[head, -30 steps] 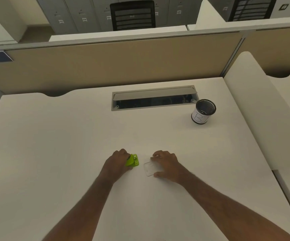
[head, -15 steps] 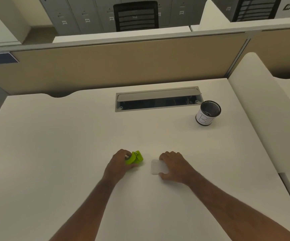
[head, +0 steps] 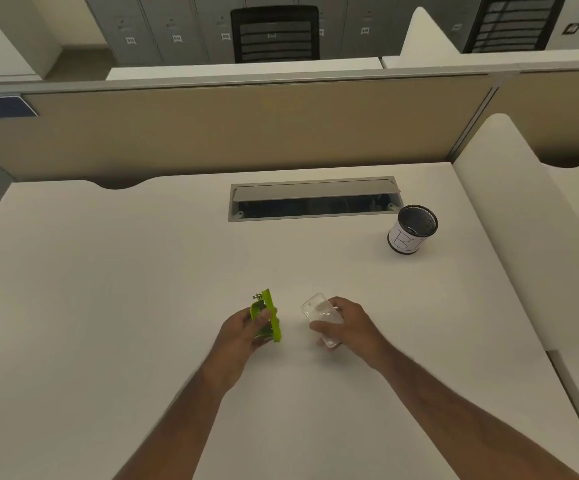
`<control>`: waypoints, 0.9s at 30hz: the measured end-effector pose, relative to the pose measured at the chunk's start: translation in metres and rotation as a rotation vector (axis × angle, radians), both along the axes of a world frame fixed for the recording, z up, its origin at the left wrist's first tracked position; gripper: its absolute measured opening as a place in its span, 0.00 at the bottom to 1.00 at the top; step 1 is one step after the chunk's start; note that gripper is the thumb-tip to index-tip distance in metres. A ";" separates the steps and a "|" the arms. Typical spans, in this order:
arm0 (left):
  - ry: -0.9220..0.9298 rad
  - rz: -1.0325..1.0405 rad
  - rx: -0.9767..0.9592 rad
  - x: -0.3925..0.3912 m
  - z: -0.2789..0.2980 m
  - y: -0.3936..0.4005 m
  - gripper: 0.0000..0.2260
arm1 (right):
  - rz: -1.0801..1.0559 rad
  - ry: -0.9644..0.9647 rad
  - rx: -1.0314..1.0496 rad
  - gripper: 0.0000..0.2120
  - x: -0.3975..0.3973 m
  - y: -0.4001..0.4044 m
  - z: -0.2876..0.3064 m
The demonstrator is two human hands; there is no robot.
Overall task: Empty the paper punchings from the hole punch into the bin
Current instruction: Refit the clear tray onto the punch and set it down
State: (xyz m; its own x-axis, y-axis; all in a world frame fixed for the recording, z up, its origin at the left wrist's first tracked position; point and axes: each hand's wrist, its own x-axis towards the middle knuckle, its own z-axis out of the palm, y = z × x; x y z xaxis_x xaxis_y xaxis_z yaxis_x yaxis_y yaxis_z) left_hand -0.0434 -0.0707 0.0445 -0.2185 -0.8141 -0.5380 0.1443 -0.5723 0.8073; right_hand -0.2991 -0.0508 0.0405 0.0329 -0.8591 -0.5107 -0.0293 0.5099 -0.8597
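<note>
My left hand point(head: 243, 330) grips a small lime-green hole punch point(head: 267, 318), turned on its side a little above the white desk point(head: 108, 289). My right hand point(head: 345, 323) holds the punch's clear plastic tray point(head: 317, 311), separate from the punch and tilted, with some white bits showing inside. The bin point(head: 412, 229), a small black mesh cup with a white paper label, stands upright at the far right of the desk, well away from both hands.
An open cable hatch point(head: 314, 199) with a grey flap is set into the desk behind my hands. A beige partition point(head: 246, 126) closes off the back. A white divider panel point(head: 523, 237) stands along the right side, just beyond the bin.
Both hands lifted off the desk. The left turned the green punch up onto its side; the right picked the clear tray up from the desk surface and tilted it.
</note>
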 end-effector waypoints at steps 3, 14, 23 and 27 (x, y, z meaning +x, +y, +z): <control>0.123 0.030 0.016 -0.003 0.007 0.006 0.19 | -0.061 -0.107 -0.007 0.14 0.012 -0.001 0.016; 0.311 0.057 0.013 -0.020 0.025 0.026 0.31 | -0.077 -0.068 -0.104 0.21 0.042 0.002 0.060; 0.320 0.068 -0.031 -0.023 0.039 0.034 0.30 | 0.106 0.184 -0.234 0.18 0.057 0.014 0.069; 0.325 0.052 -0.046 -0.021 0.044 0.036 0.27 | 0.152 0.252 -0.285 0.19 0.063 0.016 0.075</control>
State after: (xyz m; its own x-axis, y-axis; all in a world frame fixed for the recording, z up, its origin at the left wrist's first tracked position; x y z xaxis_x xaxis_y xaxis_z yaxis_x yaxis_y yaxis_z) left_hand -0.0644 -0.0349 0.0886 -0.3301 -0.8505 -0.4094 0.4268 -0.5214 0.7389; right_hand -0.2357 -0.0344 0.1158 0.0749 -0.9624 -0.2611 -0.3141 0.2257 -0.9222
